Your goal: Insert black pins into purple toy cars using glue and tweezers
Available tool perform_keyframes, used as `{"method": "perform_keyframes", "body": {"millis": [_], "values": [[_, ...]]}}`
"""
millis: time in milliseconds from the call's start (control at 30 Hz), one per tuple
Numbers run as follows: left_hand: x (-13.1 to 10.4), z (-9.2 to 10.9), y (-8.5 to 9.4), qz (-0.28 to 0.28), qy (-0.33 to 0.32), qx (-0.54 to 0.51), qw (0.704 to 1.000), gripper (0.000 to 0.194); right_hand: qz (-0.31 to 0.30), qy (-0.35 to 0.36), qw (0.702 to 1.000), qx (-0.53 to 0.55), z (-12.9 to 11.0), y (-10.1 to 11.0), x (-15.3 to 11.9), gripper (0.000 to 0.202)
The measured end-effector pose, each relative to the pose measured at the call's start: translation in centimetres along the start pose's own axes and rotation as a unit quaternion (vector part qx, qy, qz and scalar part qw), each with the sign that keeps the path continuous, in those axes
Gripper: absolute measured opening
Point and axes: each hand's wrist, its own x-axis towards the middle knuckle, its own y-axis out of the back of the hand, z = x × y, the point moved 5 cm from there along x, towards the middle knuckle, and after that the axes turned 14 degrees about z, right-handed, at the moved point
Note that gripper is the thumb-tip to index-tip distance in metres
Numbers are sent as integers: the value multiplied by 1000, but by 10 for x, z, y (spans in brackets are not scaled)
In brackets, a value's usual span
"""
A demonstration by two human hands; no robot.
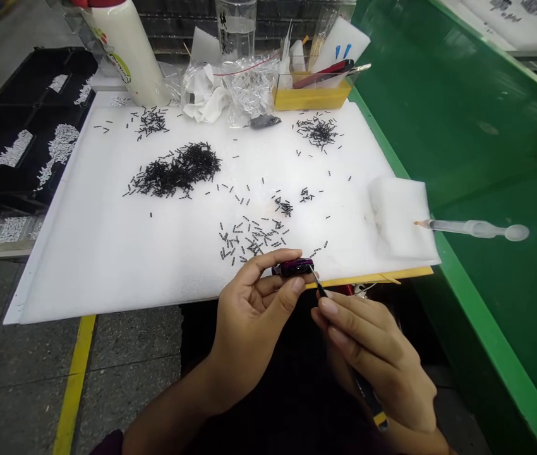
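My left hand [254,316] pinches a small, glossy, dark purple oblong part [295,266] between thumb and fingers, just over the front edge of the white foam board [107,253]. In my right hand [377,347] is a pair of black tweezers [319,287] with a fine metal tip and a yellow mark near the rear end. The tip touches the right end of the purple part. Whether the tip grips anything is too small to tell. Many tiny black strips [254,239] lie scattered on the board just beyond my left hand.
Denser heaps of black strips [178,169] lie farther back. A dropper [477,227] rests with its tip on a white foam block [401,218] at right. Behind stand a white bottle [129,54], crumpled plastic bags [249,88] and a yellow tool box [313,98]. Black trays [22,120] sit left.
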Motion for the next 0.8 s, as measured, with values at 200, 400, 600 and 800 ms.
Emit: {"method": "perform_keyframes", "body": {"millis": [200,400,600,800], "values": [[2,0,1,6,-12,6,1000,20,13,12,1000,-4,0,-1,1,30],[2,-1,2,14,-27,11,999,19,21,-14,1000,-9,1,-4,3,44],[2,-1,3,18,-55,15,998,11,4,-43,999,21,5,-5,1,59],[2,-1,4,21,-73,17,997,8,11,-9,999,40,6,-5,-7,53]]}}
